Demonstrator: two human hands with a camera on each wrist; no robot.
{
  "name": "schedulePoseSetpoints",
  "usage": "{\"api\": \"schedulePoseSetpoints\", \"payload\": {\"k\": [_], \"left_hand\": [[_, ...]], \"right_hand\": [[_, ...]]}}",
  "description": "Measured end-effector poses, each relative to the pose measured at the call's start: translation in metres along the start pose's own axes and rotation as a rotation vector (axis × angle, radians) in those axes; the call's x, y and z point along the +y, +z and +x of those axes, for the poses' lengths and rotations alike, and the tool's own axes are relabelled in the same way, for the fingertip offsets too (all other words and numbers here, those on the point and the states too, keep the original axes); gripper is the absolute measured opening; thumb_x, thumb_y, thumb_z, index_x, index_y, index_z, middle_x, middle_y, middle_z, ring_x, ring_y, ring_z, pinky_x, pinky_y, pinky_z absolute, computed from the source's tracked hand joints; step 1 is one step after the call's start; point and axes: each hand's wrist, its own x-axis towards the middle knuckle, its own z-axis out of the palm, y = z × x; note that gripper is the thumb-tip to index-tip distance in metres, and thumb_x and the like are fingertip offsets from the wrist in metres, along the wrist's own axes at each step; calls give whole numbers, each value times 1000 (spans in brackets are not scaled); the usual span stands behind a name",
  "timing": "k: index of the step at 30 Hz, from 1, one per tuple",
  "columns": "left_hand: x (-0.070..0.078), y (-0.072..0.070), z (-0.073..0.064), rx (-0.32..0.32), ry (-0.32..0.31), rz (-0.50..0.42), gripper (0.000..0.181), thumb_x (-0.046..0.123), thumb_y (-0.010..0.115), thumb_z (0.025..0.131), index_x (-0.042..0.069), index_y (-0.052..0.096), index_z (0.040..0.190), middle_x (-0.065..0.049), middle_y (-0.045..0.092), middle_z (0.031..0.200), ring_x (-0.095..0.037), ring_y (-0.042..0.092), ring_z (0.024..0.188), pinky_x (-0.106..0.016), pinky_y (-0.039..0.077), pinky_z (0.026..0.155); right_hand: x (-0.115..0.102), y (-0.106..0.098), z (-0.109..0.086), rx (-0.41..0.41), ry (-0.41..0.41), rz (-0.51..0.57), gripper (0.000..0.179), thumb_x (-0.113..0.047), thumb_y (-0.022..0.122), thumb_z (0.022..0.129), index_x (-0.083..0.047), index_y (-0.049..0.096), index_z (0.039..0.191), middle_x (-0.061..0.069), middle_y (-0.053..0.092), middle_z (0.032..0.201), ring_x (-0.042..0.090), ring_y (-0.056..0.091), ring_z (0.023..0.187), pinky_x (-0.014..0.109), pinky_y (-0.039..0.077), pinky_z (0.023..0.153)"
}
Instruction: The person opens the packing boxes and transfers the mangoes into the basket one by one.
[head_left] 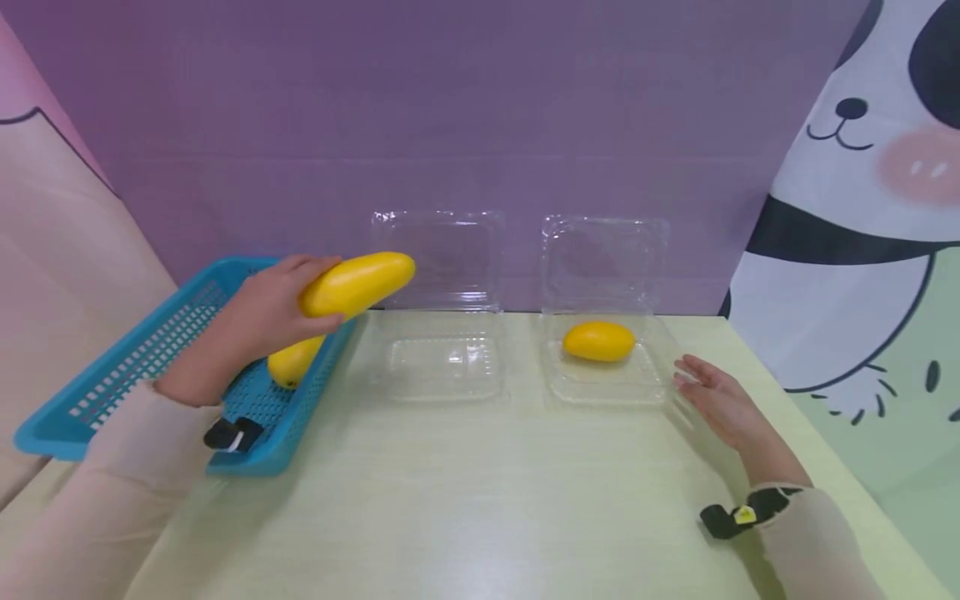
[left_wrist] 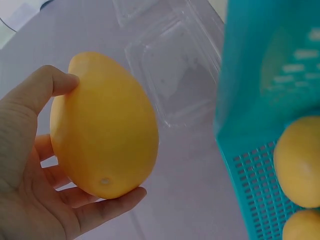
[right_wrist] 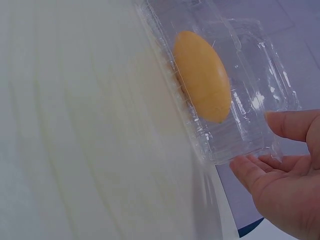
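My left hand [head_left: 272, 307] grips a yellow mango [head_left: 358, 283] in the air above the right side of the blue basket [head_left: 251, 458]. In the left wrist view, the thumb lies along one side of the held mango [left_wrist: 107, 127] and the fingers curl under the other. Another mango [head_left: 291, 365] lies in the basket below that hand; the left wrist view shows two mangoes there. A single mango [head_left: 598, 342] rests in the right clear plastic box [head_left: 645, 392], whose lid stands up. My right hand [head_left: 722, 407] is beside this box's right edge, fingers extended and holding nothing.
A second clear plastic box [head_left: 442, 371] with its lid raised stands between the basket and the right box. Both lids are up against the purple backdrop [head_left: 465, 100]. The pale table [head_left: 480, 500] extends in front of the boxes, and a panda-print sheet [head_left: 847, 300] hangs at right.
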Motion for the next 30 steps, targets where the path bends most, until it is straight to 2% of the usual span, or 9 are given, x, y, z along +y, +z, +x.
{"api": "schedulePoseSetpoints", "payload": {"k": [5,14,21,24,28,30], "left_hand": [[-12,-1,2,-4,-37,0,72,32,66,85,4,35,143,-24,42,136,-38,51,98,-52,45,80],[-42,0,5,-17,-123,7,74,38,62,87,-2,33,143,-30,42,134,-42,46,104,-57,41,83],[-67,2,2,-17,-148,-1,69,36,59,88,-10,39,135,-33,50,119,-41,46,99,-55,40,79],[-77,3,0,-28,-160,-16,67,37,59,89,-11,41,131,-32,53,110,-39,48,90,-52,41,74],[-92,6,-1,-71,-178,-21,64,37,59,89,-13,43,127,-26,57,95,-32,49,76,-46,42,65],[-99,8,-1,-98,-193,-16,64,36,59,89,-13,43,127,-26,57,94,-31,49,75,-46,43,65]], "right_hand": [[2,-1,0,-9,-27,47,69,-12,40,100,9,-10,144,33,-7,150,-21,43,100,15,30,104],[1,-1,-1,-11,-22,28,70,-13,40,101,9,-10,144,33,-7,150,-22,43,98,27,21,112],[2,-2,-2,-5,-24,18,71,-15,41,101,9,-9,144,33,-6,150,-22,43,98,26,23,111],[2,-2,-1,-10,-30,33,71,-13,41,100,10,-10,144,34,-6,150,-21,44,98,24,25,110],[2,-1,0,-9,-38,30,70,-12,41,100,11,-9,144,34,-5,149,-20,44,98,17,31,105],[2,0,1,-6,-41,18,70,-13,41,100,11,-8,144,35,-4,149,-20,44,99,13,34,100]]}}
